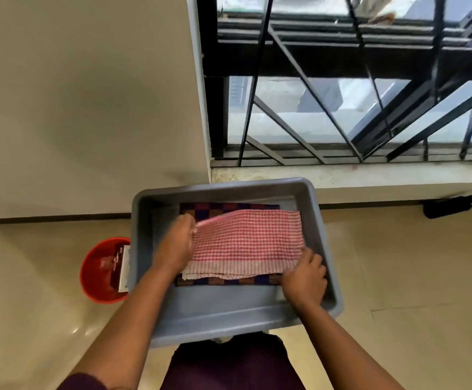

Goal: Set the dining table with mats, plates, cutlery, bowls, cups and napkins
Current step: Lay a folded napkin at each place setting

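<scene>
Both hands, left hand [176,243] and right hand [303,277], are pinching the red-and-white checked cloth napkin [246,243] with curled fingers, lifting it from the grey plastic tub [229,316].

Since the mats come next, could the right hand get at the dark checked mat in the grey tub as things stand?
Probably only its near edge: the red-and-white checked cloth, gripped by both hands, covers most of the dark checked mat.

red-white checked napkin [246,243] — folded, left edge lifted | lies on dark checked mat [229,280] | both inside grey tub [223,313]
</scene>
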### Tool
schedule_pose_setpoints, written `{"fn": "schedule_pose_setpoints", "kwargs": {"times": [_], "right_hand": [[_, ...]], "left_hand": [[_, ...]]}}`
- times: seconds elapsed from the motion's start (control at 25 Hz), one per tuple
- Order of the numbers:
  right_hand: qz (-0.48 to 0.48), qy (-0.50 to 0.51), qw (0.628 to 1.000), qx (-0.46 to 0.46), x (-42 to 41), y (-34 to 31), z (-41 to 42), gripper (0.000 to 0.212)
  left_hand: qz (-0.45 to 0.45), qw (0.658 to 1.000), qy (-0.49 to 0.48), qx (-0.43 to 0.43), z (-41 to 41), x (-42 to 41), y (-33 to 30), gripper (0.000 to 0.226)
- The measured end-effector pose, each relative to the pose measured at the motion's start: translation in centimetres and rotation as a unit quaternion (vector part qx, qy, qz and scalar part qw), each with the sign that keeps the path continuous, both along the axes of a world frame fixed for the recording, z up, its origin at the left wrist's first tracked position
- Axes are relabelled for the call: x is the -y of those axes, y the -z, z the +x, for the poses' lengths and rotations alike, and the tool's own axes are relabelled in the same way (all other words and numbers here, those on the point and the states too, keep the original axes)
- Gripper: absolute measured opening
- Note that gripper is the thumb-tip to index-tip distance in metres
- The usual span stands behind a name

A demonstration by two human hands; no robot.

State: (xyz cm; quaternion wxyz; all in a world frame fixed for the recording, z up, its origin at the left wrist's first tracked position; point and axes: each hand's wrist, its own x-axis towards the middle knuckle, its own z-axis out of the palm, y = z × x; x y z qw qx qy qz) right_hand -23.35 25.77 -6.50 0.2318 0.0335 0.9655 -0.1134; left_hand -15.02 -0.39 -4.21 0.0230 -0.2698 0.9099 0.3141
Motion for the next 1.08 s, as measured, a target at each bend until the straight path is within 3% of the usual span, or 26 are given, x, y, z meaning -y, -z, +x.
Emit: {"fn": "schedule_pose_setpoints", "kwargs": {"times": [0.12,0.16,0.24,0.36,0.44,0.6,0.72,0.88,0.96,1.08], "right_hand": [[-0.188,-0.215,0.958,-0.031,4.0,-6.9,0.7,0.083],[-0.232,-0.285,0.93,-0.03,5.5,-9.5,0.8,0.085],[-0.261,-0.352,0.899,-0.008,7.8,-14.3,0.5,0.069],[-0.151,-0.386,0.909,0.038,7.5,-18.7,-0.7,0.034],[-0.096,-0.376,0.92,0.059,5.2,-21.1,-0.7,0.018],[-0.078,-0.394,0.915,0.038,1.6,-25.3,0.2,0.013],[-0.15,-0.333,0.931,0.016,0.5,-27.2,1.0,0.015],[-0.29,-0.096,0.95,-0.067,0.3,-28.8,3.4,0.018],[-0.354,0.008,0.932,-0.075,1.4,-30.0,5.5,0.011],[-0.484,0.092,0.87,0.037,3.7,-31.3,8.5,0.032]], "left_hand": [[0.007,0.993,0.093,-0.078,2.2,-2.6,-7.0,0.019],[0.009,0.988,0.118,-0.103,3.0,-3.3,-9.5,0.015],[0.01,0.98,0.129,-0.153,4.3,-4.0,-14.2,0.006],[0.043,0.971,0.082,-0.22,6.2,-3.0,-21.5,0.018],[0.007,0.953,0.07,-0.294,8.6,-1.7,-26.0,0.012],[-0.043,0.934,-0.023,-0.355,12.8,0.8,-29.7,0.03],[-0.037,0.933,-0.098,-0.344,14.8,0.8,-29.8,0.025],[0.132,0.923,-0.265,-0.245,15.8,-0.2,-28.7,0.026],[0.197,0.921,-0.27,-0.199,15.2,-1.9,-28.5,0.025],[0.326,0.911,-0.186,-0.171,14.1,-6.3,-29.6,0.026]]}}
